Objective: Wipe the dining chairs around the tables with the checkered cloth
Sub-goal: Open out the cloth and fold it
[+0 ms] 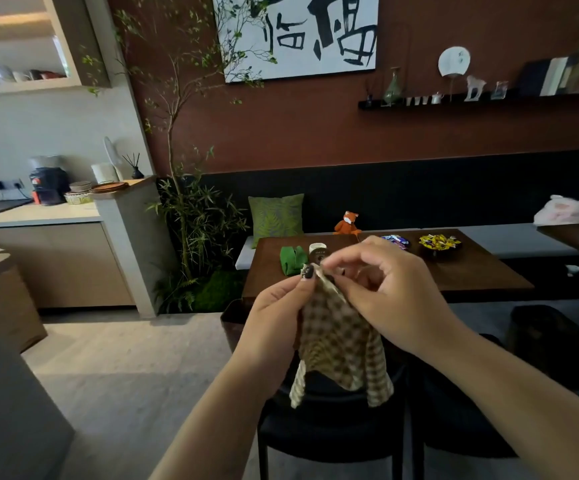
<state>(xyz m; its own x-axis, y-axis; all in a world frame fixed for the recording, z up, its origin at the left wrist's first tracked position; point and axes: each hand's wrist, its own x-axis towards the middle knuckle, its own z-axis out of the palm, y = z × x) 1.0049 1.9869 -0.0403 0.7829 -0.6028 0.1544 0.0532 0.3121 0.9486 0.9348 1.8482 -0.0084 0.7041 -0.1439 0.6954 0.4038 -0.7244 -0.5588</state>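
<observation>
The brown-and-cream checkered cloth (338, 344) hangs in the air in front of me, above a black dining chair (329, 431). My left hand (277, 317) pinches its top edge from the left. My right hand (388, 289) pinches the same top edge from the right, fingers curled. The cloth's lower corners dangle loose over the chair's seat. A second dark chair (461, 424) stands to the right, partly hidden by my right forearm. Both chairs face a dark wooden table (482, 275).
On the table lie a green folded item (292, 259), a small round tin (318, 252) and two bowls of wrapped sweets (438, 243). A black bench with a green cushion (276, 216) and an orange fox toy (347, 223) runs behind. Plants (194, 230) and a counter (38, 216) stand left.
</observation>
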